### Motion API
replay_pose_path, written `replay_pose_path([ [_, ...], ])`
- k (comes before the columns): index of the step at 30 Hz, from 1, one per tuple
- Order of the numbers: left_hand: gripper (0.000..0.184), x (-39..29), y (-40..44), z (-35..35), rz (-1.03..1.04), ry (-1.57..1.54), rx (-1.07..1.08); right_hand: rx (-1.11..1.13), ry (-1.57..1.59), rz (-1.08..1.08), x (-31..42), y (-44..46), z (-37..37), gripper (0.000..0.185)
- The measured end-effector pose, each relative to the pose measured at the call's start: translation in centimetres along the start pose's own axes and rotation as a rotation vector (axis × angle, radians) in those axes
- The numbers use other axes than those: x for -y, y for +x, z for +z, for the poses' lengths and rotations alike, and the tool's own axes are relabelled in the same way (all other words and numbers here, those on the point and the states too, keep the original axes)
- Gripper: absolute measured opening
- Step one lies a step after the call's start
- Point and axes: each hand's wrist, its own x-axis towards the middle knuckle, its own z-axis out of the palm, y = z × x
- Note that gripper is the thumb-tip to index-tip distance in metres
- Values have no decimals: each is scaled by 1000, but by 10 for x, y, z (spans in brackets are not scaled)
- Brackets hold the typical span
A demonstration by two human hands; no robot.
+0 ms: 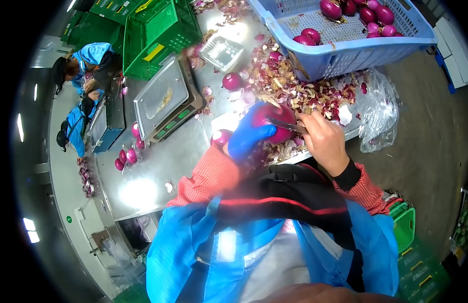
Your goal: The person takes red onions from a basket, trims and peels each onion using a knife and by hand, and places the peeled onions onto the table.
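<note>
My left hand (248, 134), in a blue glove, is wrapped round a large red onion (282, 121) above the metal table. Bare and closed, my right hand (325, 140) grips a small knife (288, 126), whose dark blade lies against the onion's near side. Dry onion skins (315, 93) are heaped just beyond both hands. One loose red onion (232, 81) rests on the table past my left hand, and another (222, 136) is beside my left wrist.
A blue basket (345, 60) with red onions stands at the far right, near a clear plastic bag (378, 113). Left of my hands are a scale (181, 113), a clear tray (221, 53) and a green crate (160, 35). Two people (80, 121) work at the far left.
</note>
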Motion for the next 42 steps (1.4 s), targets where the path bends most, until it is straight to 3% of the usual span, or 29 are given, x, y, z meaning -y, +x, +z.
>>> replay_pose_path([
  [7, 67, -21, -10, 12, -132, 209, 27, -17, -68, -78, -6, 6, 8, 27],
  [9, 75, -23, -11, 12, -139, 175, 15, -6, -58, -53, -13, -2, 13, 28],
  [14, 82, -15, -11, 5, -36, 292, 5, 0, -6, 4, -16, -7, 13, 32],
  [17, 83, -13, -6, 12, -19, 308, -14, -69, 343, 96, -19, -6, 26, 35],
  [20, 85, -13, -5, 11, 38, 423, 2, 124, 917, 443, -20, -4, 18, 42],
  [21, 85, -11, -5, 13, 38, 443, -10, 120, 1001, 451, -19, -1, 22, 46],
  [24, 87, 5, -3, 9, 92, 580, -45, 158, 782, 438, -10, 10, 26, 43],
  [25, 88, 13, -2, 5, 118, 638, -63, 73, 841, 371, -10, 12, 34, 31],
  [28, 90, 24, 1, -1, 211, 505, -210, 347, 835, 191, 8, 7, 14, 21],
  [29, 92, 17, -1, -1, 154, 520, -257, 342, 942, 262, 13, 1, 12, 17],
  [30, 92, 13, -1, -6, 144, 464, -248, 240, 969, 284, 2, -8, 24, 22],
  [32, 91, 9, -4, -14, 123, 345, -237, 191, 860, 568, -17, -6, 26, 29],
  [33, 88, 13, -5, -17, 115, 282, -244, 233, 547, 522, -26, -4, 28, 46],
  [36, 87, 27, -8, -10, 179, 209, -266, 329, 1158, 660, -23, 3, 37, 58],
  [37, 89, 30, -9, -9, 203, 311, -245, 480, 1388, 722, -24, 6, 42, 63],
  [38, 91, 42, -10, -8, 238, 334, -255, 548, 1534, 829, -27, 4, 56, 56],
  [40, 93, 44, -17, -6, 258, 363, -243, 626, 1666, 927, -35, 2, 69, 54],
  [42, 86, 40, -35, -22, 207, 339, -319, 615, 1598, 916, -26, 10, 75, 62],
])
